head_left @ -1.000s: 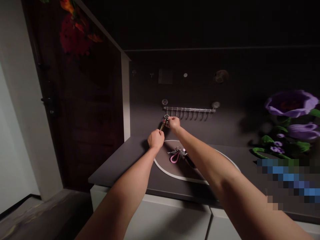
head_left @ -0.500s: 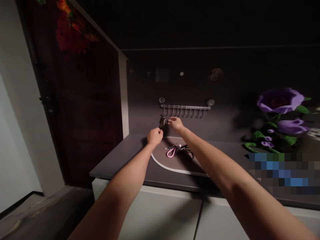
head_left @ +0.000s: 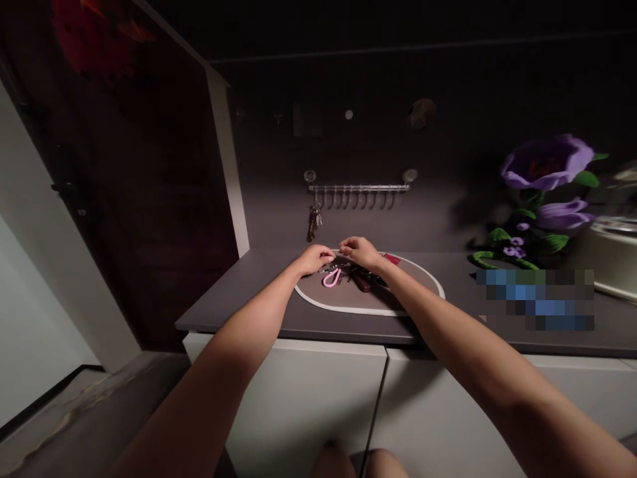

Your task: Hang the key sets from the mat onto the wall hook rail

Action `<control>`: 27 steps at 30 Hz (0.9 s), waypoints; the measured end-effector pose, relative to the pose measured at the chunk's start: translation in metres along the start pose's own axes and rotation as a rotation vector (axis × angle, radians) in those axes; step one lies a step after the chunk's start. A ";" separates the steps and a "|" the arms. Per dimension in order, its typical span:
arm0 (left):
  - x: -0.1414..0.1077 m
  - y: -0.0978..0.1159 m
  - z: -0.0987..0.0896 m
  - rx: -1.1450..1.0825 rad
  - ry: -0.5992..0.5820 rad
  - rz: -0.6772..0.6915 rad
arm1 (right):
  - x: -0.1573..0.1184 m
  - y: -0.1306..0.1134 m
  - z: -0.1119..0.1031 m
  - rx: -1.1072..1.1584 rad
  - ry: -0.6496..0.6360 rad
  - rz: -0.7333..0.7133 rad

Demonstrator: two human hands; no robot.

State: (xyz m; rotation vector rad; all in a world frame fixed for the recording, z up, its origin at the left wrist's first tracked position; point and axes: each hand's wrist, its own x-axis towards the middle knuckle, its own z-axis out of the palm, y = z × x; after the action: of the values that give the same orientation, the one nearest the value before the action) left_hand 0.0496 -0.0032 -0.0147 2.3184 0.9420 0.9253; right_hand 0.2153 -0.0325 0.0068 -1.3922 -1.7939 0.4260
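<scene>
A bunch of keys (head_left: pixel 313 224) hangs from the leftmost hook of the clear hook rail (head_left: pixel 359 188) on the wall. Below it, my left hand (head_left: pixel 314 259) hovers over the left side of the oval mat (head_left: pixel 318 299), fingers loosely bent and apart, with nothing visible in them. Close by on the right is my right hand (head_left: pixel 362 252), also partly curled and seemingly holding nothing. Under and between both hands lies a pile of keys with a pink loop strap (head_left: pixel 332 278) and a dark reddish-brown piece (head_left: pixel 361 283). My right hand and forearm hide part of the pile.
A red item (head_left: pixel 392 259) lies at the mat's back edge. Purple artificial flowers (head_left: pixel 550 166) and a pale round container (head_left: pixel 617 252) stand on the counter (head_left: pixel 219 292) at right. White cabinet doors (head_left: pixel 308 392) are below; a dark door (head_left: pixel 164 199) is at left.
Both hands have moved down from the hanging keys to the pile on the mat. The bunch of keys stays hanging on the rail. My view has tilted downward.
</scene>
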 end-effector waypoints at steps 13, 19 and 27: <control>0.005 -0.013 0.006 0.089 -0.100 0.075 | -0.006 0.010 0.006 -0.510 -0.135 -0.170; 0.004 -0.008 0.004 0.036 -0.022 -0.004 | -0.005 0.011 0.008 -0.479 -0.133 -0.168; 0.004 -0.005 0.005 -0.219 0.112 -0.097 | -0.007 0.007 0.009 -0.399 -0.104 -0.166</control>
State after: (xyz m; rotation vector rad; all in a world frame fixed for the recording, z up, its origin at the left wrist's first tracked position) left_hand 0.0534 0.0023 -0.0190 2.0388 0.9390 1.0695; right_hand 0.2135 -0.0349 -0.0064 -1.4899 -2.1443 0.0524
